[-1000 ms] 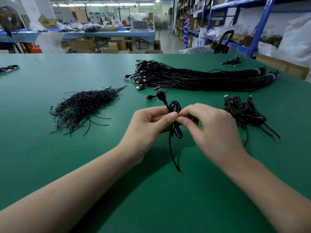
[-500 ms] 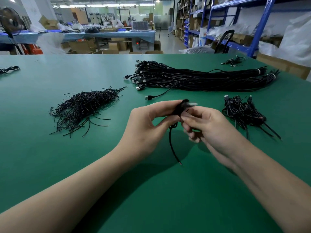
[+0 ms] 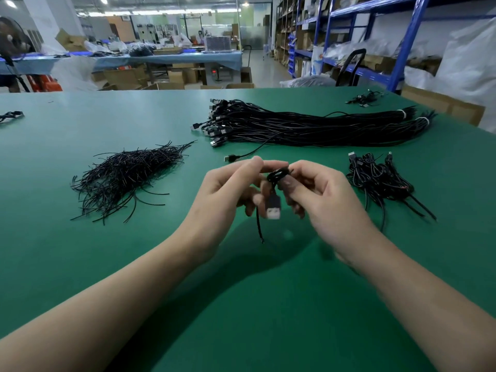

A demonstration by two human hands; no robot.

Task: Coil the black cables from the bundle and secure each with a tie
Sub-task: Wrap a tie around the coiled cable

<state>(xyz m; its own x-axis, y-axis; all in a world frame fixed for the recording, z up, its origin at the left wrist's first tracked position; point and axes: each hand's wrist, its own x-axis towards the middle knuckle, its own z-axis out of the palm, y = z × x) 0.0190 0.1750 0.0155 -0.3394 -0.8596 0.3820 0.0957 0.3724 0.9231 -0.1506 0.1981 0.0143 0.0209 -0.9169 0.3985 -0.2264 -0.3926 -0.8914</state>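
above the table, both hands' fingers [image 3: 256, 164] pinch coiled cable [image 3: 276, 176].

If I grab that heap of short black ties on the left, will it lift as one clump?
Probably not: the ties lie as loose separate strands, several splayed at the near edge. They look thin, so likely light. Most stay nearly straight, suggesting some stiffness.

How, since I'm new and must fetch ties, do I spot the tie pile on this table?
On the green table, look at the left half. The loose heap of short black wire ties lies there. Unlike the long banded bundle of black cables behind and the small pile of coiled black cables at right, its strands are short and plugless.
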